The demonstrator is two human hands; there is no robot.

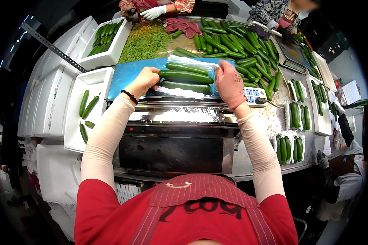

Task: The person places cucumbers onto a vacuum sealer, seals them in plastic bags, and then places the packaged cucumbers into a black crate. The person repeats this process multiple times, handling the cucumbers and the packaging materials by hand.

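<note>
Packing bench [253, 159] w/ wrapping machine [176, 139], loose cucumbers heaped beyond.

Three cucumbers [186, 76] lie side by side on white tray [180, 92], on blue plate [124, 75] atop machine, betw. both hands. Left hand [145, 81]: bare, fingers curled, touching stem end of cucumbers; grip unclear. Right hand [229, 83]: pink glove, fingers open, upright at opp. end of cucumbers. White foam box [75, 126] at left holds four cucumbers; wrapped packs [289, 148] at right.
</note>
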